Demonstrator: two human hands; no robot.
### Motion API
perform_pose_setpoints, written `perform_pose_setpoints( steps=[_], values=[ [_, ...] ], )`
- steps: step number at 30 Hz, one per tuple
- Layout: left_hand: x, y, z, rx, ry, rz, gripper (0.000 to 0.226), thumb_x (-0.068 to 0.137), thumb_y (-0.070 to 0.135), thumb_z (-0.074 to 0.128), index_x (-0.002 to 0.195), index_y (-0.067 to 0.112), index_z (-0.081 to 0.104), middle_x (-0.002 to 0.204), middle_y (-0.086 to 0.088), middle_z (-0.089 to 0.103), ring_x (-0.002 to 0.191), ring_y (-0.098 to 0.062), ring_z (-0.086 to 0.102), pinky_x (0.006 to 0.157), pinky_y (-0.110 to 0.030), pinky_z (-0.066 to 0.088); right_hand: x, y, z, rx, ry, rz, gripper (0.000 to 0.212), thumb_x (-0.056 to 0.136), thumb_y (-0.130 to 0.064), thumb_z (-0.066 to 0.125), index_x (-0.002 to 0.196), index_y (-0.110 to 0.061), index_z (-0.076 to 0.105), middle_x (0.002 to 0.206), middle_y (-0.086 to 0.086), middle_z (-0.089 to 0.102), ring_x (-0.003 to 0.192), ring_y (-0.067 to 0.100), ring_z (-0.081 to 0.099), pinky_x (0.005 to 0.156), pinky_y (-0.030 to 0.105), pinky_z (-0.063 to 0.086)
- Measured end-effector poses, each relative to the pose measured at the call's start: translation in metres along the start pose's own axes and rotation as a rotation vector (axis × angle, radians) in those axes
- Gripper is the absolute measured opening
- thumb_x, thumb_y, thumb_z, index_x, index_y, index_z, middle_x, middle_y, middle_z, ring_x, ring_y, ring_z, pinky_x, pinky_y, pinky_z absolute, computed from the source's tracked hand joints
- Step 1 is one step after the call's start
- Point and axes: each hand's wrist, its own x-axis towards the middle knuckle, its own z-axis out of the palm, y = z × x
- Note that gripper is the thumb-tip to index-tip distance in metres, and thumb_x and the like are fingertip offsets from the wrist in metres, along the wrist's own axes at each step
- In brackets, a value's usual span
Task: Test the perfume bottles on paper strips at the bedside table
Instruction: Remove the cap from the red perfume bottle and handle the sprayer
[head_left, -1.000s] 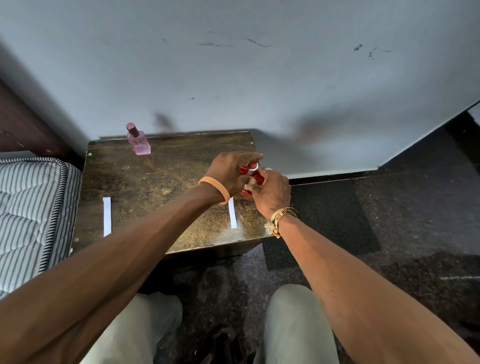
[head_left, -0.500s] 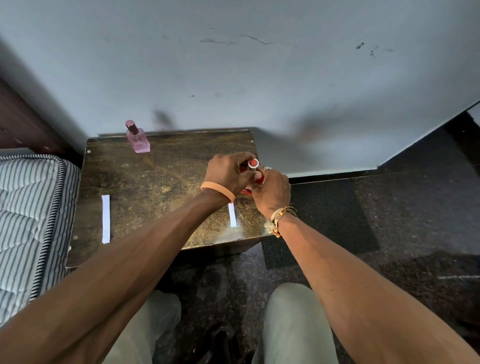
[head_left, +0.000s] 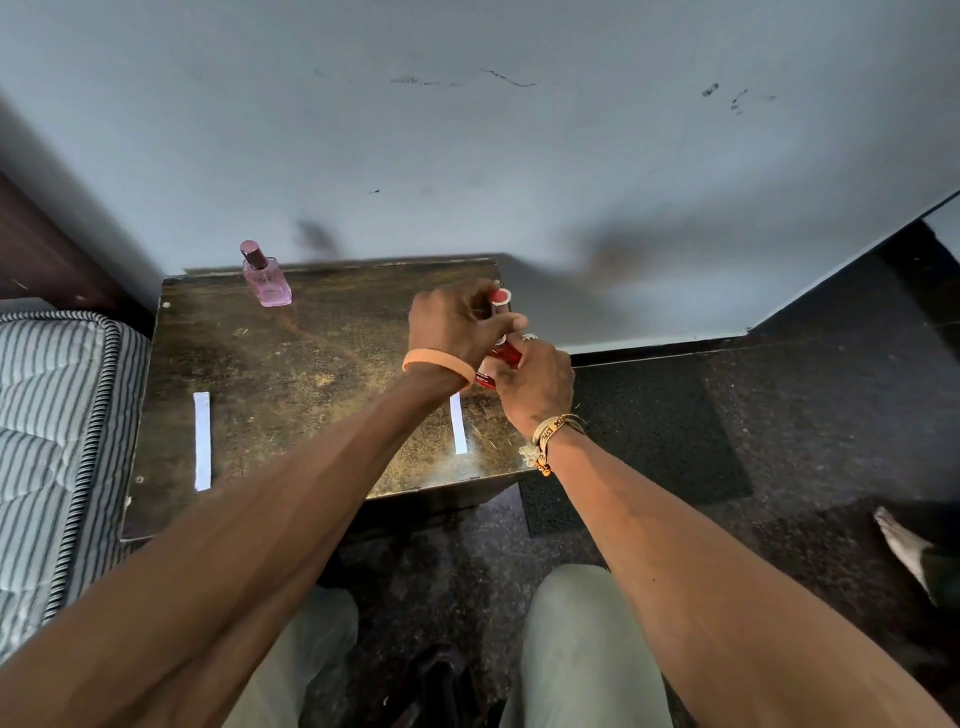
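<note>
Red and small: the red bottle (head_left: 506, 356) is gripped in the curled fingers (head_left: 524, 358) of the right hand (head_left: 537, 384). It's tilted so its long axis runs up and away toward the wall, neck end highest. Its cap (head_left: 501, 298) is pinched by the left hand (head_left: 452, 327) just above the neck. A small gap looks to be open between cap and nozzle, so the uncapping is judged pretty much done. Both hands are held close together over the right side of the table (head_left: 311, 364).

The bit that matters: a white paper strip (head_left: 458, 423) is laid flat on the table, below the bottle and nearer the person. It runs front to back, and its far end is hidden by the left wrist. The right hand is nearer to it, so the nozzle would probably need to be tipped down toward that strip before anything gets sprayed.

Further out, a second strip (head_left: 202, 441) is laid near the left edge. A pink bottle (head_left: 266, 283) is stood upright and capped at the back left, well apart from both hands. A striped mattress (head_left: 52, 415) is seen beside the table.
</note>
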Motion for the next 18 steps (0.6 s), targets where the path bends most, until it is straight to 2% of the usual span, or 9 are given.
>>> perform_pose_setpoints(
  steps=[3,7,12,18],
  values=[
    [0.001,0.007,-0.001,-0.001,-0.082,0.029,0.030,0.066,0.038,0.083,0.092,0.023,0.074,0.082,0.011,0.074,0.073,0.001,0.066,0.067,-0.008,0.049,0.000,0.001,0.001,0.011,0.004,0.014,0.026,0.083,-0.029,0.075,0.107,-0.017,0.072,0.098,0.004,0.075,0.095,0.024,0.070,0.088,0.038,0.056],
    [0.002,0.001,-0.009,-0.004,-0.104,0.010,0.030,0.068,0.034,0.082,0.095,0.024,0.074,0.087,0.011,0.073,0.077,0.001,0.065,0.071,-0.011,0.049,-0.002,-0.001,-0.002,0.005,-0.015,0.007,0.042,0.083,-0.038,0.074,0.119,-0.019,0.068,0.105,0.007,0.073,0.101,0.025,0.068,0.087,0.035,0.053],
    [-0.005,-0.006,-0.015,-0.049,-0.163,0.004,0.039,0.071,0.021,0.081,0.108,0.019,0.071,0.103,0.003,0.073,0.088,-0.006,0.068,0.083,-0.023,0.055,-0.003,-0.004,-0.009,0.042,-0.059,-0.027,0.045,0.083,-0.035,0.075,0.126,-0.026,0.064,0.115,0.006,0.071,0.108,0.023,0.065,0.089,0.030,0.048],
    [-0.009,-0.002,-0.024,-0.189,-0.154,-0.131,0.041,0.070,0.010,0.081,0.109,0.019,0.071,0.091,0.009,0.068,0.080,-0.003,0.066,0.084,-0.023,0.056,-0.006,-0.005,-0.013,-0.003,-0.112,-0.033,0.057,0.080,-0.040,0.078,0.131,-0.024,0.059,0.115,0.002,0.071,0.110,0.025,0.064,0.093,0.041,0.053]
  ],
)
